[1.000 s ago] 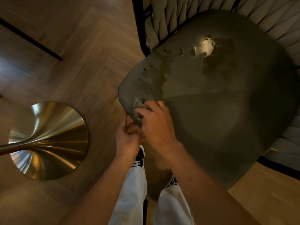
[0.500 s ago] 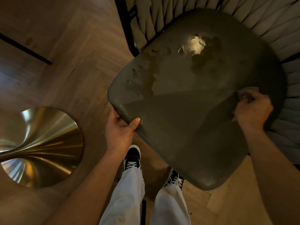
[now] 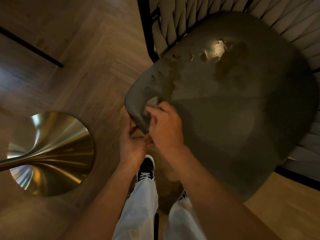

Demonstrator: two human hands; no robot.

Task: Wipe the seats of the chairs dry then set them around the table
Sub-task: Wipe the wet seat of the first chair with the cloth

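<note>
Herringbone wooden floor (image 3: pixel 83 70) fills our view, and on the right stands the dark grey cushioned chair seat (image 3: pixel 233 122) with its woven rope backrest (image 3: pixel 173 19) at the far side, wet patches (image 3: pixel 220 49) glistening near that back. At left we see the polished brass trumpet-shaped table base (image 3: pixel 52 153). Our right hand (image 3: pixel 166 129) presses a small crumpled grey cloth (image 3: pixel 153 102) onto the seat's near left corner, fingers curled round it. Our left hand (image 3: pixel 133 146) grips the seat edge just beside it.
</note>
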